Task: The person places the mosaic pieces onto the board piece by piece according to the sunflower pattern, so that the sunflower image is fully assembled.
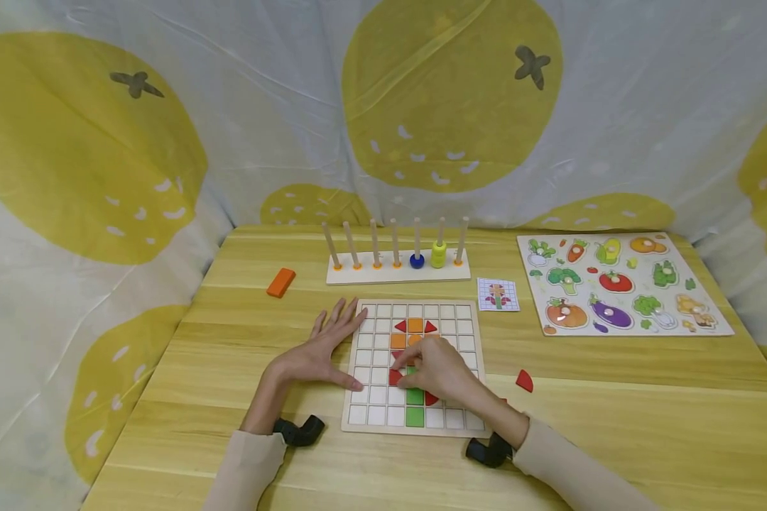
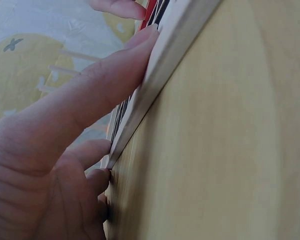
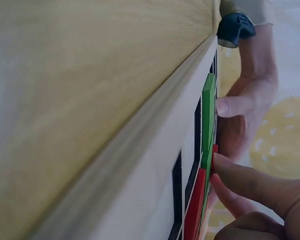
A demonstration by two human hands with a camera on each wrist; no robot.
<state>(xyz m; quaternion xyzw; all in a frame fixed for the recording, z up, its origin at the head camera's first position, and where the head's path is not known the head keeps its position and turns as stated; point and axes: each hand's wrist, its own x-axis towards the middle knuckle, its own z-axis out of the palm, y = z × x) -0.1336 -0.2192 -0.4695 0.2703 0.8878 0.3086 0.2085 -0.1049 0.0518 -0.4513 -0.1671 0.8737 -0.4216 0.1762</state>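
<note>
A square wooden grid board [image 1: 383, 430] lies on the table, with orange squares [image 1: 398, 341], red triangles [image 1: 430, 326] and green squares [image 1: 415, 416] set in its cells. My right hand [image 1: 444, 369] reaches over the board and pinches a red rounded piece [image 1: 394, 378] between thumb and fingers, just left of the green column. Another red piece [image 1: 431, 399] sits right of that column, partly hidden by the hand. Spread along the board's left edge, my left hand [image 1: 316, 355] rests with its fingers straight; the left wrist view shows its thumb [image 2: 105, 85] against the frame.
A loose red quarter-circle [image 1: 525, 381] lies right of the board, an orange block [image 1: 281, 282] at back left. Behind stand a peg rack [image 1: 396, 275] with beads and a small pattern card [image 1: 498, 294]. A vegetable puzzle [image 1: 588, 284] covers the back right. Patterned cloth [image 1: 281, 128] hangs behind the table.
</note>
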